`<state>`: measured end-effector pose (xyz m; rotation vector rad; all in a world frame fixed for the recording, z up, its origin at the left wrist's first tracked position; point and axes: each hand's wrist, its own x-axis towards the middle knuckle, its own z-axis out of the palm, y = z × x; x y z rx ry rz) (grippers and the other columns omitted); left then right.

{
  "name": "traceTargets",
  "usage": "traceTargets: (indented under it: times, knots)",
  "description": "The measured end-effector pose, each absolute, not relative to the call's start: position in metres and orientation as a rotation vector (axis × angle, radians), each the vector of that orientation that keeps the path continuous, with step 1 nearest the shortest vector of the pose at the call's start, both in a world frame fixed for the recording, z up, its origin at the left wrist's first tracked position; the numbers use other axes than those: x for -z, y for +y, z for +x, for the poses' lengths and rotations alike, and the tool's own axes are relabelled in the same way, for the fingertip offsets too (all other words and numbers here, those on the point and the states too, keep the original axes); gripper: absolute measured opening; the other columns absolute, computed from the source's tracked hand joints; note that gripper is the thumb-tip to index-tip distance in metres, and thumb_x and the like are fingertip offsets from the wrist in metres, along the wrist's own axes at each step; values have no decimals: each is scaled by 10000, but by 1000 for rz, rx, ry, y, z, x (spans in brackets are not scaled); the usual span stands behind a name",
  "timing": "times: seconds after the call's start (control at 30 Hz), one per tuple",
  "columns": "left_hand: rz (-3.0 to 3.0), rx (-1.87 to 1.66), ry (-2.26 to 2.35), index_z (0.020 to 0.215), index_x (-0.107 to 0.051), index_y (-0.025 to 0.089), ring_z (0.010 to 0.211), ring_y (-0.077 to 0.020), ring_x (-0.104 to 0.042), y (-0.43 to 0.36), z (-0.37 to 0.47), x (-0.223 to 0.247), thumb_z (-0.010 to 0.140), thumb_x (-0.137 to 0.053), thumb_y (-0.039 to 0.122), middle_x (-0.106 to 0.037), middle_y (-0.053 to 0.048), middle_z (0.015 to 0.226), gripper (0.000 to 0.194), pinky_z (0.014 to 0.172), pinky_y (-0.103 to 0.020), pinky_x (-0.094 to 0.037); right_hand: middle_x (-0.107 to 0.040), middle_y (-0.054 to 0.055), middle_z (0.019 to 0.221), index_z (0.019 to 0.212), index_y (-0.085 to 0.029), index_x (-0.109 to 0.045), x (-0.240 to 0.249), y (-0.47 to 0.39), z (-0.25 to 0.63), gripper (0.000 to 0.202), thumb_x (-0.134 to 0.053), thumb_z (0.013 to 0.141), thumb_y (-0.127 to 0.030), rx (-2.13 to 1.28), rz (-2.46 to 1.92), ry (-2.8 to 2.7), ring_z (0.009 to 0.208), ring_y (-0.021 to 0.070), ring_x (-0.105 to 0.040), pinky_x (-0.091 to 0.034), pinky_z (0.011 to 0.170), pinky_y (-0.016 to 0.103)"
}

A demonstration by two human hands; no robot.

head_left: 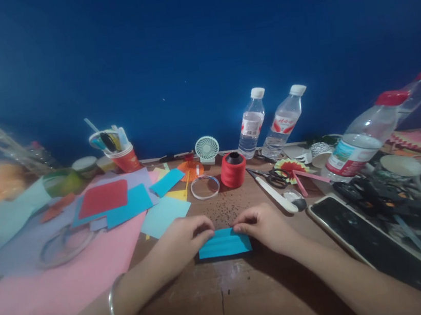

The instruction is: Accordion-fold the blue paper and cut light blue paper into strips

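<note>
A small blue paper strip (225, 243) with faint crease lines across it lies low over the brown table (199, 303). My left hand (192, 235) pinches its upper left corner between thumb and fingers. At the upper right corner, my right hand (260, 224) pinches the same strip, its fingers curled. A silver bangle (113, 307) is on my left wrist. Just beyond the strip, dark small specks (227, 207) are scattered on the table.
Coloured papers (116, 263) spread over the left side. A red thread spool (233, 170), a clear ring (204, 187) and a small fan (207, 148) stand or lie ahead. Scissors (275, 177), a white knife (275, 195), a phone (377, 241) and bottles (367, 142) are to the right.
</note>
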<state>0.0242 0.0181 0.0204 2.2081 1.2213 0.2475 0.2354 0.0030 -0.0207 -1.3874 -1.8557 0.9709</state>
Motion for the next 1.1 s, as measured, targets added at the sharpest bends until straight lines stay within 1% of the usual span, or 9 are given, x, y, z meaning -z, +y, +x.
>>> traceTargets:
  times: [0.07, 0.13, 0.2, 0.27, 0.37, 0.53, 0.73, 0.9, 1.1]
  knots:
    - [2274, -217, 1209, 828, -617, 204, 759, -169, -567, 18, 25, -18, 860, -450, 239, -641, 8, 797, 174, 682, -287, -414, -711, 1, 696, 727, -225, -715, 21, 1, 234, 106, -616, 765, -232, -928, -1377, -1917, 651, 187, -630, -431, 592, 283]
    - [2348, -195, 1207, 813, -598, 190, 780, -183, -551, 17, 26, -14, 870, -432, 220, -617, -12, 806, 178, 709, -306, -414, -693, 2, 700, 744, -228, -705, 20, -1, 232, 102, -609, 778, -221, -867, -1353, -1994, 665, 184, -617, -421, 596, 281]
    - [2427, -179, 1190, 799, -576, 183, 818, -195, -537, 17, 27, -8, 880, -412, 197, -595, -29, 835, 183, 755, -326, -408, -675, 9, 744, 762, -228, -693, 19, -3, 231, 101, -602, 788, -191, -798, -1309, -2074, 731, 184, -602, -419, 649, 287]
    - [2502, -163, 1159, 798, -563, 182, 859, -203, -526, 16, 27, -3, 886, -403, 179, -581, -41, 867, 183, 797, -340, -396, -659, 22, 839, 766, -223, -681, 18, -4, 230, 121, -592, 794, -145, -730, -1263, -2143, 831, 185, -579, -413, 732, 295]
    - [2584, -124, 1121, 820, -560, 180, 863, -209, -522, 16, 25, 2, 888, -395, 162, -572, -48, 871, 180, 801, -346, -396, -628, 42, 915, 782, -205, -662, 19, -5, 229, 131, -572, 808, -114, -644, -1238, -2217, 893, 190, -546, -404, 781, 308]
    - [2660, -42, 1071, 874, -564, 176, 830, -194, -537, 17, 23, -2, 865, -392, 103, -575, -40, 856, 188, 746, -311, -413, -607, 45, 797, 826, -180, -645, 19, -4, 231, 105, -555, 826, -124, -568, -1216, -2342, 789, 185, -539, -414, 689, 292]
    - [2713, 36, 1056, 862, -570, 158, 764, -197, -544, 15, 24, -7, 828, -385, 49, -578, -43, 829, 217, 674, -315, -421, -607, 50, 811, 859, -182, -640, 16, -5, 233, 148, -544, 805, -83, -510, -1190, -2416, 802, 191, -536, -416, 700, 291]
    - [2714, -12, 1054, 889, -583, 167, 826, -203, -540, 14, 21, -4, 838, -416, 80, -580, -47, 865, 195, 729, -320, -420, -607, 46, 807, 851, -191, -632, 17, -6, 233, 128, -538, 826, -108, -497, -1229, -2382, 802, 196, -541, -411, 697, 302]
    - [2682, -52, 1054, 907, -607, 197, 848, -181, -548, 16, 21, -7, 853, -398, 80, -593, -28, 866, 246, 763, -294, -428, -619, 27, 821, 842, -188, -625, 24, -6, 232, 159, -543, 807, -56, -544, -1274, -2292, 813, 176, -552, -425, 712, 278]
